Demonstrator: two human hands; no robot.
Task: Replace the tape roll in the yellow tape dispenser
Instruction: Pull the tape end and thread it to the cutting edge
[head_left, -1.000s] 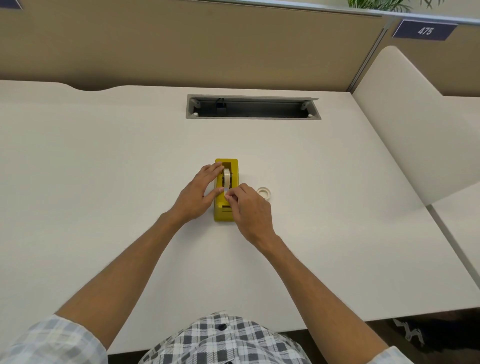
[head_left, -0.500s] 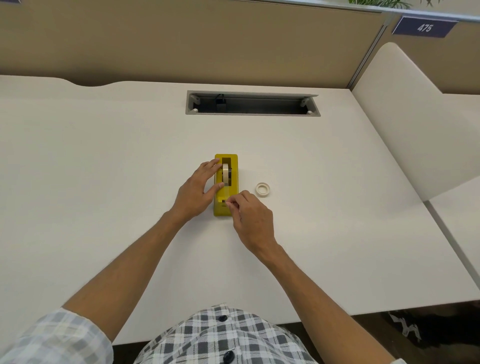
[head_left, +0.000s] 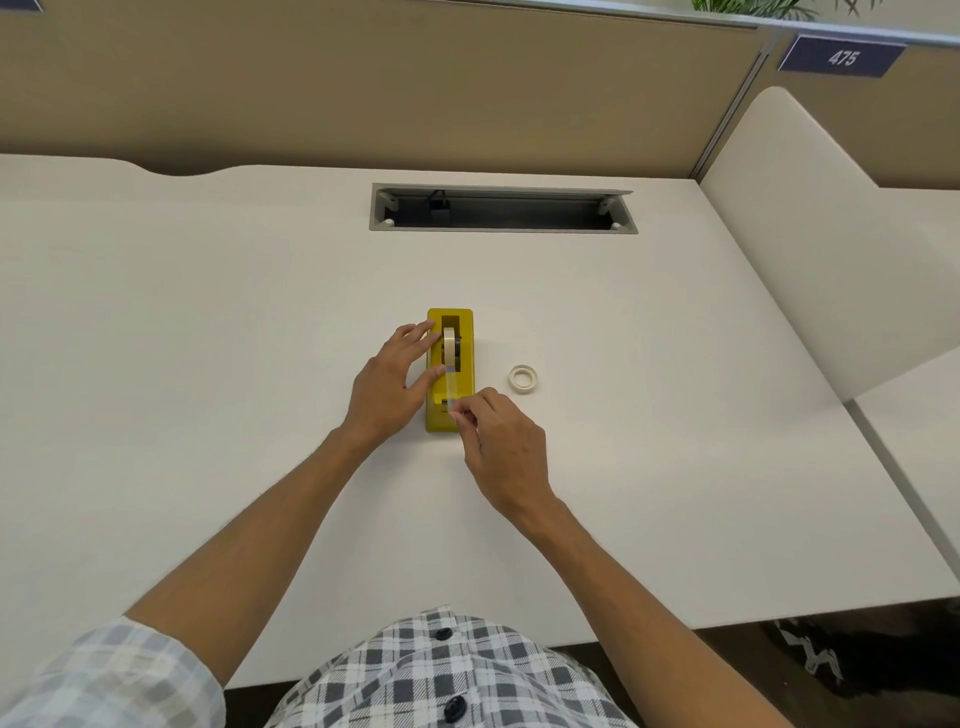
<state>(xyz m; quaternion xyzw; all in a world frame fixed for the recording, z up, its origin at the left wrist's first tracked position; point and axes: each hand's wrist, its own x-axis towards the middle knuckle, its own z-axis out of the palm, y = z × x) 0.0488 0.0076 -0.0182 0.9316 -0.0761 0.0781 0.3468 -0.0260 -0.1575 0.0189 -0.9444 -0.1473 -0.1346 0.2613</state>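
Two bare hands are at work on a white desk (head_left: 208, 338), seen from the head camera, the only view supplied. Yellow tape dispenser (head_left: 464, 364) lies flat near the desk's middle, long axis running away from the person. Tape roll (head_left: 449, 345) is seated upright in the dispenser's well, towards the far end.

Left hand (head_left: 387, 387) rests against the dispenser's left side, fingers spread and extended; the forefinger reaches the far left rim beside the roll, the thumb touches the near left edge. It grips nothing, only braces the body.

Right hand (head_left: 506, 447) sits at the dispenser's near right corner. Thumb and forefinger are pinched together on the free end of a clear tape strip (head_left: 452, 384), which runs from the roll towards the near end of the dispenser. Remaining fingers are curled loosely.

Spare ring (head_left: 522, 377), a small white tape core or thin roll, lies flat on the desk to the right of the dispenser, apart from it and from both hands. Whether it carries any tape cannot be told.

Cable slot (head_left: 503, 208) is set in the desk further back.
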